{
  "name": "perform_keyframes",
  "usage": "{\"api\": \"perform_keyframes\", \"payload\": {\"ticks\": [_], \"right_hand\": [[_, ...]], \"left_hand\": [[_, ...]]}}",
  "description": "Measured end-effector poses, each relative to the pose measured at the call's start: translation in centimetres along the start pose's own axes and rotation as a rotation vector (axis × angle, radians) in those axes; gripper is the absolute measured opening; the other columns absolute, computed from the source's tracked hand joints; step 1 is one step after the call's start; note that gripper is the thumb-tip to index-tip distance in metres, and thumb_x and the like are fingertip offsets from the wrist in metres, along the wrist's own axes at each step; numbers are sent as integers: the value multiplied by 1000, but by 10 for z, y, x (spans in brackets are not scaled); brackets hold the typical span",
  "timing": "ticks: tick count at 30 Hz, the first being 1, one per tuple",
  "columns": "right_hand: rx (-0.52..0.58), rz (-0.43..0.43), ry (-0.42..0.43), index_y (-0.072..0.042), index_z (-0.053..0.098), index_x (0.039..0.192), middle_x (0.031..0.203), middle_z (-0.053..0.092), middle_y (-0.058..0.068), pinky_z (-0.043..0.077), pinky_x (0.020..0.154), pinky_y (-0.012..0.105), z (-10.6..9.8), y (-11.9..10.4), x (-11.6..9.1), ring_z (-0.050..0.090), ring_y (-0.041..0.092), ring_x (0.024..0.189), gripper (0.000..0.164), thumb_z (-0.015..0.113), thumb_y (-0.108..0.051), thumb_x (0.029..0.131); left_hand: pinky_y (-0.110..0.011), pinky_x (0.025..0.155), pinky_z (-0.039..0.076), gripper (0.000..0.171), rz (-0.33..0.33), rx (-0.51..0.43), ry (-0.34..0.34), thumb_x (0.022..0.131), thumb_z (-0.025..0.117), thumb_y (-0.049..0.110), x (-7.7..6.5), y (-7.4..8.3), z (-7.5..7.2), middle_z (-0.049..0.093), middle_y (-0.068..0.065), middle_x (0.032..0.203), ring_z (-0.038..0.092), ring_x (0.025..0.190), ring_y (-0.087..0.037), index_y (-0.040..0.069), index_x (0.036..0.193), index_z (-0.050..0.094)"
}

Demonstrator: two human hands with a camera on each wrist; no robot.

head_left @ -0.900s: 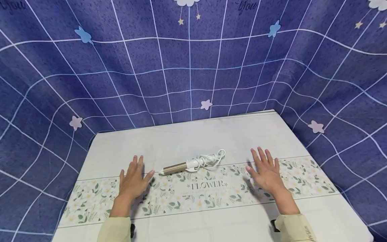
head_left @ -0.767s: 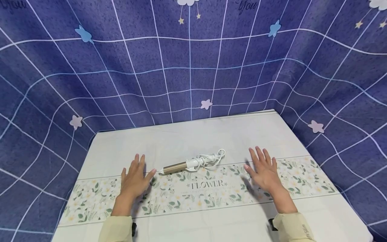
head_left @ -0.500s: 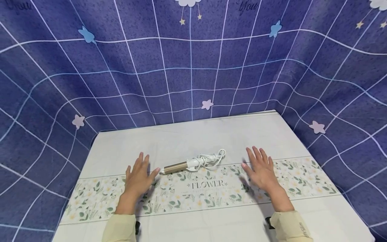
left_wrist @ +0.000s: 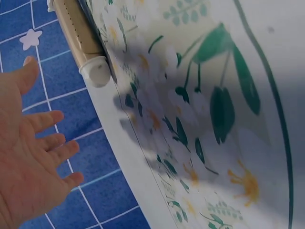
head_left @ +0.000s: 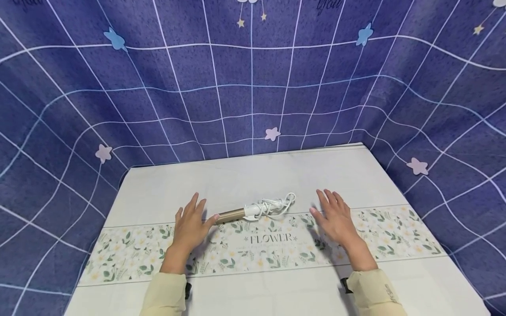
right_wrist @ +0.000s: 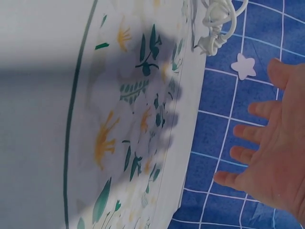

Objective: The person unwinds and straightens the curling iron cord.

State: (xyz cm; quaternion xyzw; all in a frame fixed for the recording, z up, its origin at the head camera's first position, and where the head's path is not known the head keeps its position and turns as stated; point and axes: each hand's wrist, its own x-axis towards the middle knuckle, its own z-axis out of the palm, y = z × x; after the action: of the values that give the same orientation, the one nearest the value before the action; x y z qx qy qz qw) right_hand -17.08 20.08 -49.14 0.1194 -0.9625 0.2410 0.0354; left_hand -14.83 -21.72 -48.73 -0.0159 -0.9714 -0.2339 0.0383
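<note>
A curling iron [head_left: 232,215] with a gold barrel and white handle lies slantwise on the table. Its white cord [head_left: 274,206] is wound round the handle and loops at the right end. My left hand [head_left: 191,226] hovers at the barrel end, fingers spread; in the head view its thumb overlaps the barrel tip. From the left wrist, the gold barrel [left_wrist: 78,33] and its white tip show beyond the left hand [left_wrist: 28,148], with a gap between. My right hand [head_left: 336,221], fingers extended, is held over the cloth right of the cord. The right wrist view shows the bundled cord [right_wrist: 219,21] apart from the right hand [right_wrist: 271,152].
A white cloth with a floral band [head_left: 261,259] reading "FLOWER" covers the table. Blue curtain [head_left: 253,101] with a white grid and stars surrounds its back and sides. The table's back edge [head_left: 245,156] lies beyond the curling iron.
My left hand has moved right, and its thumb now overlaps the barrel tip in the head view. My right hand has shifted left toward the cord. The curling iron stays in place on the cloth.
</note>
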Motion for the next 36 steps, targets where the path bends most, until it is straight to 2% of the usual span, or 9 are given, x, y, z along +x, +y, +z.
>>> {"api": "perform_keyframes", "payload": {"ticks": [8, 15, 20, 25, 32, 36], "right_hand": [[8, 25, -7, -8, 24, 152, 154, 22, 23, 14, 107, 66, 3, -4, 8, 14, 46, 140, 69, 38, -50, 100], [55, 74, -35, -10, 22, 153, 155, 22, 20, 16, 107, 65, 6, -13, 15, 17, 43, 140, 66, 40, -45, 101], [67, 83, -32, -9, 23, 153, 153, 25, 21, 18, 107, 65, 7, -19, 21, 22, 43, 139, 65, 38, -46, 101], [90, 100, -37, -8, 25, 152, 151, 28, 22, 23, 106, 65, 9, -23, 25, 25, 45, 138, 65, 37, -47, 101], [135, 139, -75, -8, 23, 152, 152, 28, 23, 29, 106, 61, 14, -27, 31, 26, 43, 139, 71, 31, -55, 100], [168, 149, -78, -7, 24, 152, 151, 29, 23, 30, 106, 60, 17, -29, 35, 29, 42, 137, 67, 36, -48, 101]], "left_hand": [[-56, 114, 1, 71, 40, 16, 18, 90, 64, 44, 7, 6, 7, 20, -18, 157, 20, 143, -37, 2, 143, 43], [-54, 115, 3, 70, 83, -3, 22, 85, 70, 43, 13, 17, 16, 29, -18, 153, 25, 141, -35, 2, 138, 49], [-54, 114, 11, 70, 146, 19, 35, 81, 74, 43, 15, 25, 21, 36, -19, 149, 31, 138, -35, 3, 135, 53], [-53, 112, 17, 68, 176, 48, 36, 78, 77, 41, 18, 33, 24, 43, -17, 144, 37, 134, -34, 6, 133, 55], [-49, 108, 25, 65, 169, 60, -2, 75, 81, 34, 21, 40, 32, 48, -13, 139, 43, 128, -30, 10, 131, 58], [-48, 107, 28, 64, 148, 65, -24, 76, 81, 32, 23, 41, 35, 49, -11, 138, 43, 127, -28, 11, 131, 58]]}}
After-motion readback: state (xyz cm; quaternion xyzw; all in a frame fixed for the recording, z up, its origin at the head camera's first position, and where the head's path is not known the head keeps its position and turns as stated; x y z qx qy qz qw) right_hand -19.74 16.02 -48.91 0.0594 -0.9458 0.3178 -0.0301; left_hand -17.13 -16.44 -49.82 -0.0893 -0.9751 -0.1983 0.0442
